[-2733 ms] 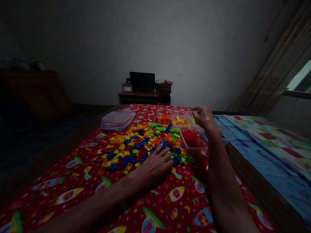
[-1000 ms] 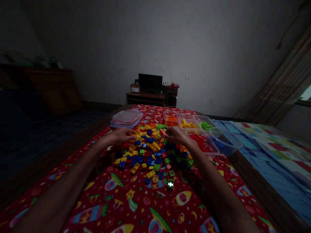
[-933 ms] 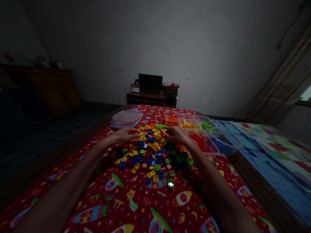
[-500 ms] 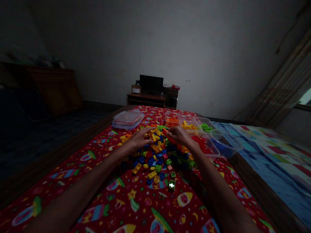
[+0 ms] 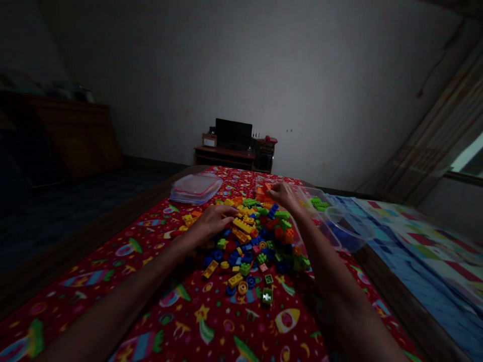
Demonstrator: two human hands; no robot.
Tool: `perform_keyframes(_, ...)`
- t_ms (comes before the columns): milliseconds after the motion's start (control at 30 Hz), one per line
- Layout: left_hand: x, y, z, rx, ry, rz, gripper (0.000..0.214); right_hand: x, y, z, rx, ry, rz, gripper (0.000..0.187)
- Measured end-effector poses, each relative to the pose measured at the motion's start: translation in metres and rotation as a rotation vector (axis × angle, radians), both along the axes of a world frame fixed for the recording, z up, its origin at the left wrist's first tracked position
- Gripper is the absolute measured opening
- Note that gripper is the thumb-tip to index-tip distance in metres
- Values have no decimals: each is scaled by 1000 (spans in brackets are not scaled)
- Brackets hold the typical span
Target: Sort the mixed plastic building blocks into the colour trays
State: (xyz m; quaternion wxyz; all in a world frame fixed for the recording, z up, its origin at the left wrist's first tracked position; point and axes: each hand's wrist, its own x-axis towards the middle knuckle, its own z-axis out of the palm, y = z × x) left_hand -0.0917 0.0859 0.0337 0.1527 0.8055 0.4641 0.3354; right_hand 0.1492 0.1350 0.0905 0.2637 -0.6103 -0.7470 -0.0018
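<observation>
A heap of mixed toy building bricks lies on the red patterned cloth. My left hand rests at the heap's left side, thumb and fingers apart, close by a long yellow brick. My right hand is beyond the heap at the clear plastic boxes, its fingertips pinched on an orange brick over the box of orange bricks. My right wrist and forearm hide much of the neighbouring boxes. A blue brick stands out on top of the heap.
Stacked clear lids lie at the back left. On the right are a box with green bricks and a round clear tub with blue pieces. A bed with a blue sheet adjoins. A television stands by the wall.
My right hand has moved away from the heap, forward and right, to the box of orange bricks. My left hand has lowered slightly toward the heap. The view has shifted a little.
</observation>
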Motion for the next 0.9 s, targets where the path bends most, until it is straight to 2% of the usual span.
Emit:
perform_keyframes(133, -10, 4, 2, 76, 72, 40, 31, -4, 40, 12, 5, 5, -155, 27)
perform_keyframes(233, -24, 14, 0, 159, 136, 91, 33, -5, 44, 13, -24, 5, -74, 30)
perform_keyframes(367, -40, 27, -6, 140, 214, 191, 34, -13, 7, 2, -56, -25, 194, 32)
perform_keyframes(467, -38, 28, -13, 78, 246, 156, 37, -26, -34, -9, -77, -84, 367, 30)
perform_keyframes(600, -22, 23, -22, 87, 246, 26, 39, -43, -73, -29, -58, -253, 351, 24)
perform_keyframes(733, -12, 18, -24, 119, 246, -39, 36, -47, -81, -46, -6, -372, 362, 28)
perform_keyframes(800, -10, 17, -22, 118, 241, -50, 36, -45, -78, -46, -35, -379, 372, 26)
perform_keyframes(900, -6, 14, -19, 124, 206, -34, 44, -40, -74, -35, -95, -344, 374, 20)
